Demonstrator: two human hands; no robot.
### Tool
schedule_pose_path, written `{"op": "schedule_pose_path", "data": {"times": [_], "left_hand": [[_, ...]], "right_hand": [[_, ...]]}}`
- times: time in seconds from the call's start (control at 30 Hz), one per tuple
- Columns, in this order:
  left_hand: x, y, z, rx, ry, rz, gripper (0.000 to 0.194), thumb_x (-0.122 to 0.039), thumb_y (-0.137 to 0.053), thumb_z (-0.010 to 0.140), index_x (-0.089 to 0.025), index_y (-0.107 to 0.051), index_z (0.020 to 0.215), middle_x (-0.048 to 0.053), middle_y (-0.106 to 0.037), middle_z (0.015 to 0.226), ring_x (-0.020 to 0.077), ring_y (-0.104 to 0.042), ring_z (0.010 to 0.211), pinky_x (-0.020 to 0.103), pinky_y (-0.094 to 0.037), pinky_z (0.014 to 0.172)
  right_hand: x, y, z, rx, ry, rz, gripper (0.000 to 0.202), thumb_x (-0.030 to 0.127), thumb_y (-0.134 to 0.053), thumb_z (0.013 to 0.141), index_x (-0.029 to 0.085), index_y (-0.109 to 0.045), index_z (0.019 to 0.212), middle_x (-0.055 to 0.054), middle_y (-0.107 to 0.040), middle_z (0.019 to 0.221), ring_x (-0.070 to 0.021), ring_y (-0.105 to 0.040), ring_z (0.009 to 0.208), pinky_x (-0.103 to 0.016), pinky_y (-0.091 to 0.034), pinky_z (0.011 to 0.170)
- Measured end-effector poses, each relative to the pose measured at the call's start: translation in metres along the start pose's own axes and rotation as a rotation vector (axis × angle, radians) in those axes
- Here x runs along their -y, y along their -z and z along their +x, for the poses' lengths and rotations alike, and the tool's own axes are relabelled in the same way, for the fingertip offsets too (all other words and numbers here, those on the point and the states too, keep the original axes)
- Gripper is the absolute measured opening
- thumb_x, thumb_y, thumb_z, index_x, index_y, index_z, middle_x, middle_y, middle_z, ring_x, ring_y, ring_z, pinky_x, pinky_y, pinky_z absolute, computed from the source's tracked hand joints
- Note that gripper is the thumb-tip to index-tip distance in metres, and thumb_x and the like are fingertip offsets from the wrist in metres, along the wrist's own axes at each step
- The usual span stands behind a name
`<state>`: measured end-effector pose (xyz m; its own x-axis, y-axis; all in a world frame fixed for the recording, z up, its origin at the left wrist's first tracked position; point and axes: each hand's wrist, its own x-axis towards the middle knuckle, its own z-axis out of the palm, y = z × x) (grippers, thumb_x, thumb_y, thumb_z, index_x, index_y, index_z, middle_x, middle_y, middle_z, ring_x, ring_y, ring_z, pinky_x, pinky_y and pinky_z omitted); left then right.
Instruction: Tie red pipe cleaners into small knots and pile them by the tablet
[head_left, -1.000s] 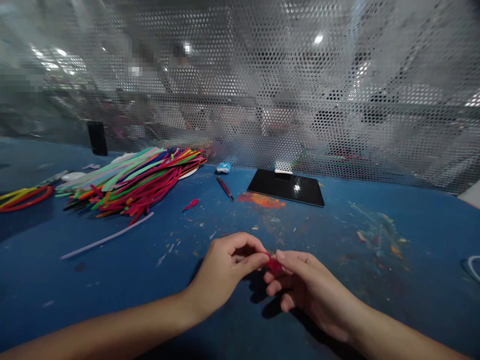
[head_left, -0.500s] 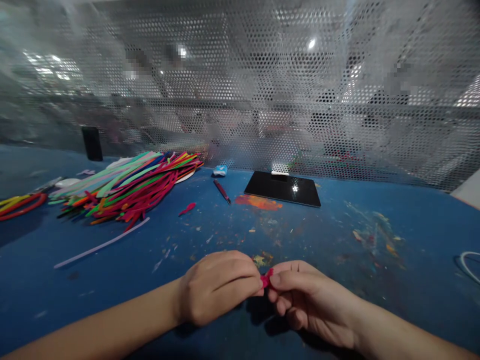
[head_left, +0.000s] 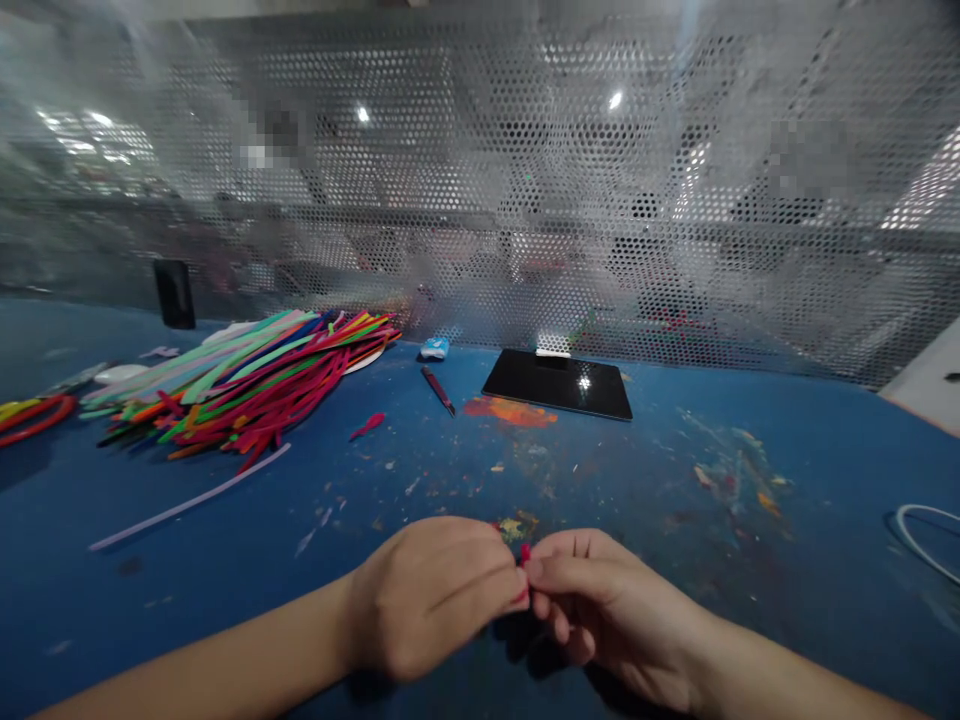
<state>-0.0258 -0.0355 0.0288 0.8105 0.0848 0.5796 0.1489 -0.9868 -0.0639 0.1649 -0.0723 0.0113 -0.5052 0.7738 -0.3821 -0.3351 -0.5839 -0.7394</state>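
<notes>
Between my two hands is a small bent piece of crimson pipe cleaner [head_left: 526, 552], mostly hidden by the fingers. My left hand [head_left: 442, 597], back upward, pinches its left side. Thumb and forefinger of my right hand [head_left: 600, 590] pinch the other side, with the remaining fingers curled below. The fingertips of both hands nearly meet. Farther off on the table lies a twisted crimson pipe cleaner piece [head_left: 367, 426]. A single lilac pipe cleaner [head_left: 191, 503] is stretched out at the left, in front of a big heap of coloured pipe cleaners [head_left: 247, 385].
On the blue, paint-stained table [head_left: 600, 475] lie a black tablet [head_left: 559, 385], a dark red pen-like tool [head_left: 438, 390] and a small blue-white packet [head_left: 434, 348]. Scissors [head_left: 37, 415] with red and yellow handles are far left. A phone [head_left: 174, 294] leans against the perforated metal screen [head_left: 480, 200]. A white cable [head_left: 926, 540] curves at right.
My hands have drawn closer together, and less of the crimson pipe cleaner shows between them. The camera view has shifted slightly, so the table things sit a little lower and farther left.
</notes>
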Motion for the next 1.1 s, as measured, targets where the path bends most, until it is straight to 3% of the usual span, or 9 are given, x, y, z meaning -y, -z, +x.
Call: {"op": "schedule_pose_path", "data": {"times": [0.13, 0.23, 0.33, 0.4, 0.47, 0.57, 0.7, 0.93, 1.1], "left_hand": [[-0.011, 0.000, 0.017, -0.073, 0.669, -0.322, 0.008, -0.023, -0.056, 0.079, -0.019, -0.062, 0.077, 0.001, -0.065, 0.071, 0.0122, -0.060, 0.068, 0.022, -0.047, 0.066], [-0.019, -0.002, 0.029, -0.059, 1.087, -0.687, 0.018, -0.031, -0.053, 0.079, -0.017, -0.060, 0.070, -0.002, -0.058, 0.059, 0.0094, -0.055, 0.056, 0.019, -0.043, 0.052], [-0.025, -0.005, 0.034, -0.017, 1.287, -1.041, 0.022, -0.034, -0.054, 0.077, -0.015, -0.057, 0.067, -0.005, -0.052, 0.051, 0.0069, -0.048, 0.046, 0.016, -0.036, 0.043], [-0.025, -0.007, 0.034, -0.037, 1.341, -1.138, 0.023, -0.033, -0.056, 0.075, -0.014, -0.055, 0.064, -0.005, -0.050, 0.049, 0.0056, -0.045, 0.043, 0.015, -0.034, 0.041], [-0.022, -0.008, 0.033, -0.089, 1.353, -1.163, 0.022, -0.033, -0.056, 0.075, -0.013, -0.057, 0.065, -0.005, -0.052, 0.051, 0.0054, -0.045, 0.044, 0.015, -0.034, 0.041], [-0.018, -0.009, 0.031, -0.153, 1.327, -1.152, 0.016, -0.030, -0.058, 0.074, -0.013, -0.061, 0.076, -0.003, -0.058, 0.057, 0.0058, -0.049, 0.049, 0.016, -0.038, 0.047], [-0.019, -0.008, 0.030, -0.185, 1.273, -1.115, 0.013, -0.026, -0.061, 0.072, -0.014, -0.061, 0.077, -0.002, -0.059, 0.061, 0.0072, -0.052, 0.057, 0.017, -0.041, 0.054], [-0.024, -0.009, 0.032, -0.170, 1.238, -1.076, 0.009, -0.022, -0.055, 0.074, -0.014, -0.059, 0.076, -0.003, -0.057, 0.060, 0.0073, -0.050, 0.053, 0.018, -0.040, 0.051], [-0.025, -0.010, 0.030, -0.169, 1.256, -1.043, 0.009, -0.022, -0.054, 0.074, -0.015, -0.053, 0.068, -0.006, -0.052, 0.055, 0.0062, -0.047, 0.049, 0.017, -0.037, 0.048]], "right_hand": [[0.006, -0.007, -0.002, -0.156, 0.308, -0.342, 0.015, 0.026, -0.060, 0.075, 0.014, -0.058, 0.066, 0.005, -0.050, 0.049, -0.0021, -0.040, 0.037, -0.012, -0.030, 0.034], [0.010, -0.002, -0.007, -0.267, 0.754, -0.901, 0.010, 0.021, -0.055, 0.078, 0.016, -0.059, 0.070, 0.003, -0.053, 0.054, -0.0067, -0.045, 0.046, -0.017, -0.037, 0.044], [0.012, 0.009, -0.013, -0.142, 1.261, -1.519, 0.013, 0.012, -0.048, 0.080, 0.015, -0.061, 0.078, -0.003, -0.060, 0.065, -0.0122, -0.051, 0.058, -0.024, -0.041, 0.054], [0.012, 0.012, -0.015, -0.056, 1.404, -1.719, 0.017, 0.011, -0.045, 0.082, 0.014, -0.061, 0.082, -0.005, -0.062, 0.065, -0.0138, -0.052, 0.058, -0.026, -0.041, 0.055], [0.013, 0.010, -0.014, -0.147, 1.307, -1.610, 0.015, 0.013, -0.045, 0.082, 0.015, -0.061, 0.081, -0.004, -0.062, 0.066, -0.0130, -0.052, 0.058, -0.025, -0.042, 0.055], [0.012, 0.001, -0.010, -0.351, 0.908, -1.177, 0.012, 0.018, -0.050, 0.081, 0.017, -0.059, 0.074, 0.001, -0.058, 0.062, -0.0093, -0.050, 0.054, -0.019, -0.040, 0.051], [0.010, -0.008, -0.006, -0.310, 0.552, -0.828, 0.017, 0.023, -0.050, 0.079, 0.016, -0.057, 0.066, 0.004, -0.050, 0.053, -0.0071, -0.043, 0.048, -0.017, -0.035, 0.045], [0.002, -0.012, -0.004, -0.234, 0.321, -0.366, 0.019, 0.025, -0.051, 0.076, 0.015, -0.053, 0.061, 0.004, -0.049, 0.052, -0.0046, -0.040, 0.041, -0.015, -0.029, 0.038], [0.002, -0.013, -0.005, -0.231, 0.365, -0.446, 0.018, 0.026, -0.053, 0.075, 0.016, -0.055, 0.061, 0.005, -0.046, 0.049, -0.0052, -0.038, 0.041, -0.016, -0.029, 0.038]]}}
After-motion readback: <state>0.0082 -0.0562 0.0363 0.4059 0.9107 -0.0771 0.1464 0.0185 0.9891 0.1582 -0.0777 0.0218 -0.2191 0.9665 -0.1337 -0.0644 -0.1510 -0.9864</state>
